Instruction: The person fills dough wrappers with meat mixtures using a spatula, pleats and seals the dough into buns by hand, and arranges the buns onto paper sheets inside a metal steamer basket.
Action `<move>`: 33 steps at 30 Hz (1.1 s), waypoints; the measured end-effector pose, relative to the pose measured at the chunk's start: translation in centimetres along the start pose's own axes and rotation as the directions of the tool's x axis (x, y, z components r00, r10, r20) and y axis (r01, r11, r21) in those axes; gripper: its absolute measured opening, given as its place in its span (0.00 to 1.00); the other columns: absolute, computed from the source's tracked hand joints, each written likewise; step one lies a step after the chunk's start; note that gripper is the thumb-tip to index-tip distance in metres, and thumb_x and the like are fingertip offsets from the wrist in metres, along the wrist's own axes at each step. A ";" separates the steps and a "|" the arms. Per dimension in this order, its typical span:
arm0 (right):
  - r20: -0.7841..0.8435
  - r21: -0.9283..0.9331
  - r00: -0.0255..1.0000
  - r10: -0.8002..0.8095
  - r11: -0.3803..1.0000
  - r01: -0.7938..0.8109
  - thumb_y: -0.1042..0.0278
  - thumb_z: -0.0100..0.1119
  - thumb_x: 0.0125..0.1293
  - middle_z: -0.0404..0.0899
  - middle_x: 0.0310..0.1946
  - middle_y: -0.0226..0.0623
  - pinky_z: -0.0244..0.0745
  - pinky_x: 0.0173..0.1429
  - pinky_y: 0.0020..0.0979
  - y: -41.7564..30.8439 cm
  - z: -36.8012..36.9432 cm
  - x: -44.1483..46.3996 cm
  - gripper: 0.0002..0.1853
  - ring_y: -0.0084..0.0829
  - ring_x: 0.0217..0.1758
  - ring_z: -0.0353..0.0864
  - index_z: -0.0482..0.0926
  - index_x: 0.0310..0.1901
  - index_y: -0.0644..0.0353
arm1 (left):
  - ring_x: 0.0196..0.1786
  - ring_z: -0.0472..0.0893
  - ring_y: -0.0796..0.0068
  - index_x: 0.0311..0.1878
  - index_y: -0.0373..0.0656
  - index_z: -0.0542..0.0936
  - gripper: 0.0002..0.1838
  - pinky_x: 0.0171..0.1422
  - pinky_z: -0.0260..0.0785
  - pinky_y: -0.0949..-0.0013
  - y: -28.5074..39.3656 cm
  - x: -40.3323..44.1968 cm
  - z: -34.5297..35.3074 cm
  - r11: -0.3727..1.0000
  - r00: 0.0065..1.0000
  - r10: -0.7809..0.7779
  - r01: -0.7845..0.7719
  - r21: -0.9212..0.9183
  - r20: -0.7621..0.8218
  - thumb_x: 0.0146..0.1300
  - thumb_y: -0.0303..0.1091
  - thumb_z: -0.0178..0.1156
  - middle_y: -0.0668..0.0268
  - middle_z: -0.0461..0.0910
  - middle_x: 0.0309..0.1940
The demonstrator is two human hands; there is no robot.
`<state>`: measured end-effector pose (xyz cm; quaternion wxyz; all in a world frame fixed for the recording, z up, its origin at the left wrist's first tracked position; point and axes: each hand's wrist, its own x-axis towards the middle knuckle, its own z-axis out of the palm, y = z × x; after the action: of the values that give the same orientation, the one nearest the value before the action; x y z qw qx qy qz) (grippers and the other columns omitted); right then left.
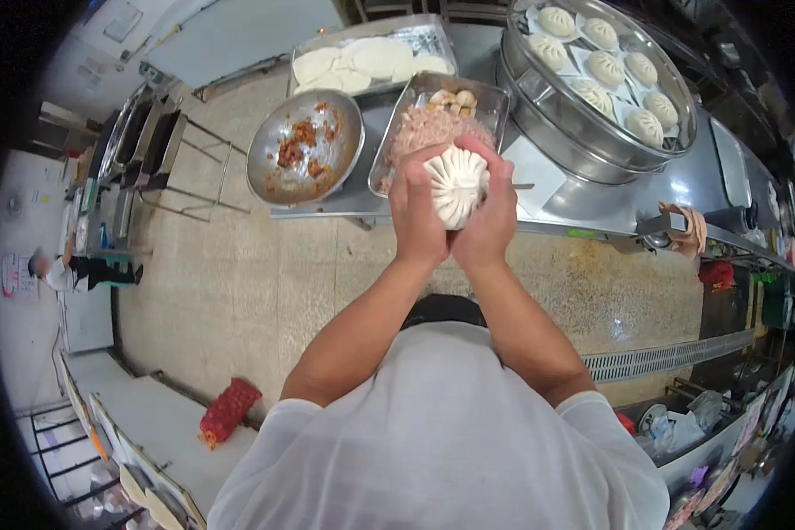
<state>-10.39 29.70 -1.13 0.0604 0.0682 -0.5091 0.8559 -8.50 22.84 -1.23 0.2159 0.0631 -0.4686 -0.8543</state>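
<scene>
A white pleated steamed bun (458, 185) is cupped between both palms, its gathered top facing up. My left hand (420, 208) wraps its left side and my right hand (495, 203) its right side. Just beyond the hands lies a metal tray (383, 168) of pale pink minced filling (428, 131), with several small round pieces at its far end. To the left, a steel bowl (349, 132) holds scraps of reddish-brown filling (299, 144). Flat white dough rounds (375, 57) fill another tray behind these.
Several pleated buns on paper squares sit in a round steel steamer (539, 97) at the right. White paper (532, 177) lies beside it on the metal table (583, 208). A red net sack (230, 411) is on the floor, and another person (75, 269) is far left.
</scene>
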 end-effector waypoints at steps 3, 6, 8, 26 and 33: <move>0.088 0.425 0.976 0.198 0.879 -0.217 0.45 0.33 0.80 0.78 0.53 0.43 0.68 0.68 0.35 -0.1 0.5 0.5 0.31 0.34 0.57 0.77 0.72 0.60 0.68 | 0.59 0.77 0.62 0.60 0.39 0.72 0.45 0.65 0.72 0.57 0.2 0.8 -0.6 0.979 0.997 -0.030 0.016 0.202 0.067 0.63 0.76 0.43 0.59 0.77 0.54; 0.136 0.504 0.949 0.286 0.805 -0.315 0.47 0.35 0.79 0.76 0.55 0.42 0.67 0.68 0.34 0.6 0.6 0.5 0.29 0.33 0.60 0.75 0.72 0.61 0.66 | 0.58 0.78 0.59 0.60 0.40 0.72 0.46 0.66 0.70 0.53 0.4 1.4 -0.7 0.935 0.979 -0.116 0.050 -0.352 -0.169 0.64 0.77 0.39 0.59 0.78 0.54; 0.168 0.393 0.915 0.367 0.826 -0.404 0.48 0.36 0.79 0.75 0.57 0.42 0.67 0.68 0.35 2.3 0.8 -0.6 0.28 0.34 0.61 0.74 0.72 0.62 0.66 | 0.58 0.78 0.59 0.60 0.41 0.72 0.45 0.66 0.70 0.53 -0.5 0.3 -3.1 0.918 0.964 -0.174 0.086 -0.387 -0.199 0.64 0.77 0.39 0.59 0.78 0.54; 0.385 0.304 0.760 0.523 0.706 -0.640 0.38 0.69 0.56 0.75 0.56 0.43 0.86 0.41 0.43 4.4 0.2 -0.8 0.45 0.41 0.54 0.81 0.64 0.68 0.56 | 0.61 0.73 0.69 0.71 0.40 0.64 0.42 0.64 0.69 0.63 4.8 5.2 -13.1 0.757 0.662 -0.652 0.547 0.356 0.370 0.58 0.43 0.73 0.62 0.68 0.64; 0.395 0.408 0.748 0.533 0.628 -0.663 0.35 0.71 0.53 0.73 0.58 0.44 0.87 0.38 0.44 3.3 -1.2 -3.0 0.49 0.43 0.56 0.80 0.62 0.69 0.55 | 0.49 0.77 0.76 0.67 0.39 0.70 0.37 0.50 0.74 0.72 5.1 7.1 -13.6 0.688 0.439 -0.714 0.581 0.434 0.545 0.57 0.40 0.74 0.64 0.75 0.58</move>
<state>-8.07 29.06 -5.08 -0.3112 0.0091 -0.2520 0.9163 -9.09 6.92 -3.88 -0.3227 -0.0589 -0.5278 -0.7835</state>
